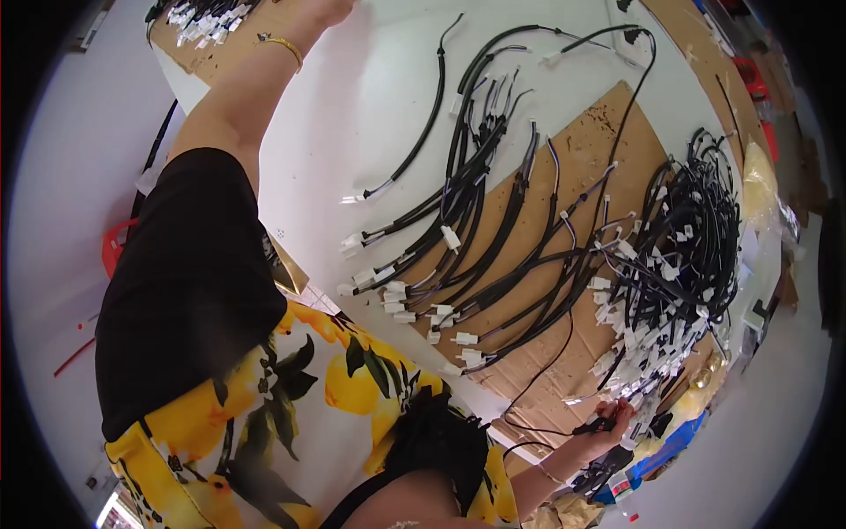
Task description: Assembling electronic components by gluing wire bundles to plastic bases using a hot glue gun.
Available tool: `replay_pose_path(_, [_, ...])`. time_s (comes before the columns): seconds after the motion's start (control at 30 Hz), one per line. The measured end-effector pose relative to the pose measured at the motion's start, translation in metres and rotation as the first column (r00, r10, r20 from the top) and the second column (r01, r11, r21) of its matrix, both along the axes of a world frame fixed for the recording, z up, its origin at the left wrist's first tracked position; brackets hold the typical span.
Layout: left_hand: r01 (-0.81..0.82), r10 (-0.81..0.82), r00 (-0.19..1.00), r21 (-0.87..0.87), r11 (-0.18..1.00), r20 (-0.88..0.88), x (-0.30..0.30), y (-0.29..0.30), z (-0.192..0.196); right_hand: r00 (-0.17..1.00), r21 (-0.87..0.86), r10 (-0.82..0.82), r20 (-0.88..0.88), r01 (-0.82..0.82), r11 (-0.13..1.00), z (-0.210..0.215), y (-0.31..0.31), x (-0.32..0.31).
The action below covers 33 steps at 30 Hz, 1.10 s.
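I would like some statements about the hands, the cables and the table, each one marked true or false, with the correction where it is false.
1. The right hand holds a black cable. True.
2. The left hand rests on the cable heap. False: it is at the picture's top edge, partly cut off, away from the heap.
3. Cardboard lies under some of the cables. True.
4. The connectors are red. False: they are white.
5. A bracelet is on the left wrist. True.
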<state>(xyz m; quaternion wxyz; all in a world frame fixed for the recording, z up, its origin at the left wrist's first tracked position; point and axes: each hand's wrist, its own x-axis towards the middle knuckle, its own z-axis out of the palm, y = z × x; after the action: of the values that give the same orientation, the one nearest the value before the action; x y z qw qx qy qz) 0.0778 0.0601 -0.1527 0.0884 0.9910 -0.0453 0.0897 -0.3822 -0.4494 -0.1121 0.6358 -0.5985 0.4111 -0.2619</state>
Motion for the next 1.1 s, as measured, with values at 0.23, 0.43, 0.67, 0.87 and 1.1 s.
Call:
replay_pose_path(0.23, [-0.24, 0.088, 0.935, -0.432, 0.869, -0.343, -0.027, -0.009, -0.005, 0.997, 0.023, -0.065, 0.028, 0.065, 0.998, 0.001, -0.001, -0.008])
replay_pose_path(0.43, [-0.202, -0.032, 0.948, -0.677, 0.708, -0.316, -0.094, -0.015, 0.001, 0.991, 0.036, -0.072, 0.111, 0.068, 0.997, -0.005, -0.016, -0.016])
replay_pose_path(0.67, [-0.18, -0.005, 0.942, -0.516, 0.837, -0.337, -0.177, -0.059, -0.017, 0.975, 0.15, 0.059, 0.213, -0.093, 0.984, -0.016, -0.058, -0.041])
replay_pose_path(0.87, [-0.203, 0.077, 0.939, -0.36, 0.911, -0.336, -0.219, -0.089, -0.029, 0.956, 0.216, 0.0, 0.292, -0.066, 0.974, -0.004, -0.054, -0.04])
replay_pose_path(1.1, [-0.358, 0.224, 0.893, -0.314, 0.88, -0.39, -0.242, -0.09, -0.019, 0.947, 0.218, 0.014, 0.321, -0.088, 0.972, -0.01, -0.072, -0.062])
